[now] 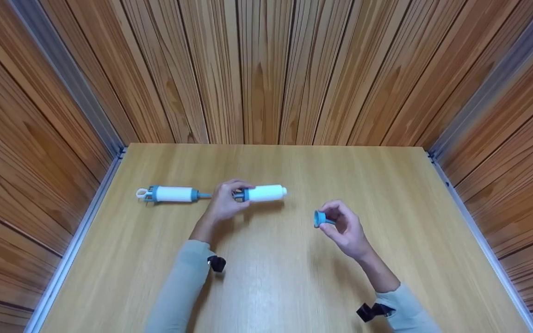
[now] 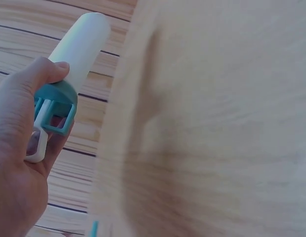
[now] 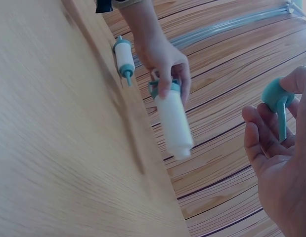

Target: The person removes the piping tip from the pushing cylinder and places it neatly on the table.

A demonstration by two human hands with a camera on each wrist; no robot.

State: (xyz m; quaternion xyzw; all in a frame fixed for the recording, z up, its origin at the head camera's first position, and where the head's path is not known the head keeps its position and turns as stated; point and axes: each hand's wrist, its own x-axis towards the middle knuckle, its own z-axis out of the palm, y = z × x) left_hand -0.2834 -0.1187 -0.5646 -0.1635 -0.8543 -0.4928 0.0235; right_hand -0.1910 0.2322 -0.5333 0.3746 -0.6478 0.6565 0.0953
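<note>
The left hand (image 1: pixel 226 202) holds a white syringe (image 1: pixel 266 193) up off the worktop (image 1: pixel 266 286), at about 12 o'clock from the worktop's visible middle. Its thumb and fingers are closed on the blue-green collar (image 2: pixel 56 94) and the near end of the barrel, with the thumb lying on the white part just above the collar. A white ring handle (image 2: pixel 38 147) sits inside that hand, and the bare tip (image 3: pixel 182 153) points to 3 o'clock in the head view.

The right hand (image 1: pixel 346 230) is at about 4 o'clock from this syringe. Its thumb and fingers pinch a small blue-green nozzle (image 1: pixel 319 219), which is clear of the worktop and apart from the syringe. The nozzle's wide, cup-like mouth faces 9 o'clock, and its thin stem runs back between the fingers.

A second syringe (image 1: pixel 174 194) lies on the worktop at 9 o'clock from the left hand, with its ring at its own 9 o'clock end and a fitted nozzle pointing to 3 o'clock. The right wrist view shows it apart from the left hand.

A wood-panelled wall (image 1: pixel 266 69) stands at 12 o'clock, and pale sleeves (image 1: pixel 178 284) cover both forearms, each with a black wrist camera (image 1: pixel 217 263) near its cuff
</note>
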